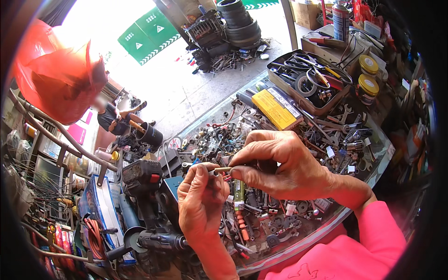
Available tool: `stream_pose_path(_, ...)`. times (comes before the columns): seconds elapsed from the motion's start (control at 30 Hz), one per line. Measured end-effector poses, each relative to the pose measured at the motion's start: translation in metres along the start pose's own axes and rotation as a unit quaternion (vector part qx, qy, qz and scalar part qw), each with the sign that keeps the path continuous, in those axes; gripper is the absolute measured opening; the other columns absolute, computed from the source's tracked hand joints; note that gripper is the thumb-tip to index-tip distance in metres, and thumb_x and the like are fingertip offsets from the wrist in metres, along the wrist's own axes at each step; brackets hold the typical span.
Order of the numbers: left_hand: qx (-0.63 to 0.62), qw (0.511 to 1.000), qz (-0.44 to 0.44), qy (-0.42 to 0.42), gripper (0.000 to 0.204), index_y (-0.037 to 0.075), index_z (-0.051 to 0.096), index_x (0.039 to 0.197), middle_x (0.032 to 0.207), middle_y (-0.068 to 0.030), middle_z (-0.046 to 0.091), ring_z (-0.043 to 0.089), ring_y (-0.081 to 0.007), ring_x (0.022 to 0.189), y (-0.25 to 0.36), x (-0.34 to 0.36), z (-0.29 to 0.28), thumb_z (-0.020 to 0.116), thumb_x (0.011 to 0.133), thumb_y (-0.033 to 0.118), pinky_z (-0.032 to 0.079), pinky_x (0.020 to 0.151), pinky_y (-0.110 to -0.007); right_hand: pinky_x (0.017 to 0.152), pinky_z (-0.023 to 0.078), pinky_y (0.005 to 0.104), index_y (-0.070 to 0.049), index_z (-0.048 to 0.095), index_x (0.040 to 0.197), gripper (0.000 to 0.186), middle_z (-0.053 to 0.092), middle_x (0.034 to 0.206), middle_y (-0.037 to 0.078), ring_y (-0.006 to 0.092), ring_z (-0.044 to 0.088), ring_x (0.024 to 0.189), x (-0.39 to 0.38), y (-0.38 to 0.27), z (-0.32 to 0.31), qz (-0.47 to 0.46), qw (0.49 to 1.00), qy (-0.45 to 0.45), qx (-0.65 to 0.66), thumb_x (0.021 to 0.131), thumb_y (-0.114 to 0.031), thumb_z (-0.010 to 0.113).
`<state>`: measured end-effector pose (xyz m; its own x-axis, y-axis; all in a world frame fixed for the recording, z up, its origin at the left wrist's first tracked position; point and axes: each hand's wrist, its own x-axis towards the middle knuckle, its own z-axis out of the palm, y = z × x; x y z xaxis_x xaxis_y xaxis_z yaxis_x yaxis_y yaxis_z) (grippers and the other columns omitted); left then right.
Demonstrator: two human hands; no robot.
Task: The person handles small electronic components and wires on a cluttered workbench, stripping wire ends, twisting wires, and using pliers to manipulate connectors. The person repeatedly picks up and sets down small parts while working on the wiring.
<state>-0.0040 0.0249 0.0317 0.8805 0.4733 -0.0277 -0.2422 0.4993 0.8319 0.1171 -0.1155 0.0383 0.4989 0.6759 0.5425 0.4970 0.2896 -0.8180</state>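
Observation:
Over the cluttered glass table, my two hands meet at a thin brass-coloured rod (pixel 223 169). My right hand (pixel 282 163) pinches one end between thumb and fingers. My left hand (pixel 201 198) is closed around a small pale metal piece (pixel 213 172) at the rod's other end; whether the two are joined I cannot tell. Below my hands stands or lies a screwdriver with a clear yellow-green handle (pixel 239 192), among several loose screws, nuts and fittings. An orange ribbed handle (pixel 241 225) lies nearer to me.
On my left are a black cordless drill (pixel 140 179) and an angle grinder (pixel 133 240). A yellow box (pixel 277 109) and a metal tray of tools (pixel 322 105) sit at the far right. A red plastic bag (pixel 60 77) hangs at upper left; another person (pixel 114 119) sits beyond.

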Motion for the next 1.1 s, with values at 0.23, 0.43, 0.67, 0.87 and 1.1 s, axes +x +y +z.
stream_pose_path(0.23, 0.016, 1.000, 0.004, -0.011, 0.025, -0.005, 0.054, 0.099, 0.069, -0.0065, 0.049, 0.041, -0.0106, 0.055, 0.001, -0.001, 0.001, 0.050, 0.097, 0.019, 0.034, 0.051, -0.025, 0.049, 0.037, 0.0277, -0.002, 0.068, 0.091, 0.018, 0.053, 0.069, 0.004, 0.0121, 0.050, 0.059, -0.001, 0.005, 0.001, -0.043, 0.998, -0.002, -0.046, 0.074, -0.004, 0.073)
stream_pose_path(0.43, 0.140, 0.989, 0.036, 0.041, 0.017, -0.005, 0.056, 0.103, 0.081, -0.0105, 0.060, 0.050, -0.0103, 0.063, -0.001, -0.003, 0.008, 0.056, 0.092, 0.008, 0.040, 0.056, -0.024, 0.058, 0.048, 0.0347, -0.001, 0.067, 0.090, 0.016, 0.060, 0.077, 0.013, 0.0273, 0.062, 0.068, -0.002, 0.004, 0.003, -0.020, 0.999, 0.007, -0.040, 0.074, -0.004, 0.067)
stream_pose_path(0.67, 0.023, 1.000, 0.005, -0.019, 0.015, -0.003, 0.060, 0.101, 0.088, -0.0109, 0.065, 0.056, -0.0121, 0.067, -0.003, -0.001, 0.004, 0.061, 0.086, 0.001, 0.044, 0.060, -0.023, 0.053, 0.049, 0.0286, 0.003, 0.066, 0.092, 0.017, 0.065, 0.080, 0.012, 0.0199, 0.064, 0.062, 0.000, 0.000, 0.004, 0.002, 0.999, 0.029, 0.035, 0.075, 0.000, 0.066)
stream_pose_path(0.87, 0.039, 0.999, 0.016, 0.011, 0.016, -0.004, 0.057, 0.103, 0.089, -0.0125, 0.064, 0.057, -0.0139, 0.068, -0.003, -0.002, 0.002, 0.058, 0.087, -0.001, 0.045, 0.062, -0.025, 0.054, 0.049, 0.0310, 0.002, 0.066, 0.091, 0.015, 0.065, 0.078, 0.015, 0.0232, 0.065, 0.062, 0.002, 0.004, 0.001, -0.008, 0.999, -0.007, -0.044, 0.078, -0.004, 0.065)
stream_pose_path(1.1, 0.091, 0.995, 0.038, 0.008, 0.018, -0.004, 0.057, 0.101, 0.089, -0.0102, 0.064, 0.062, -0.0134, 0.073, 0.001, -0.004, 0.003, 0.060, 0.083, -0.006, 0.052, 0.067, -0.023, 0.050, 0.044, 0.0368, 0.001, 0.063, 0.081, 0.016, 0.061, 0.068, 0.015, 0.0279, 0.059, 0.057, 0.000, 0.009, 0.001, -0.034, 0.994, -0.005, -0.102, 0.084, -0.015, 0.065)
